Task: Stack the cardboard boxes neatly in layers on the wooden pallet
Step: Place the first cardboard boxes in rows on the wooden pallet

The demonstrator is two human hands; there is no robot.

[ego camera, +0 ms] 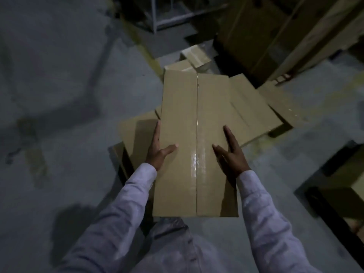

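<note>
1. Now we carry one long box (pixel 197 125) between both grips: left grip (pixel 160 152) and right grip (pixel 230 154) press its sides with straight fingers, thumbs on top.
2. Below it, more boxes (pixel 254 107) lie loosely on the floor (pixel 69 95); we cannot make out a pallet.
3. Stacking looks barely begun to us; most remains.

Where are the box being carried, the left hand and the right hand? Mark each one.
carried box (pixel 179 115), head view, on its top face left of the taped seam.
left hand (pixel 158 150), head view, back of the hand at the box's left edge.
right hand (pixel 231 156), head view, back of the hand.
</note>
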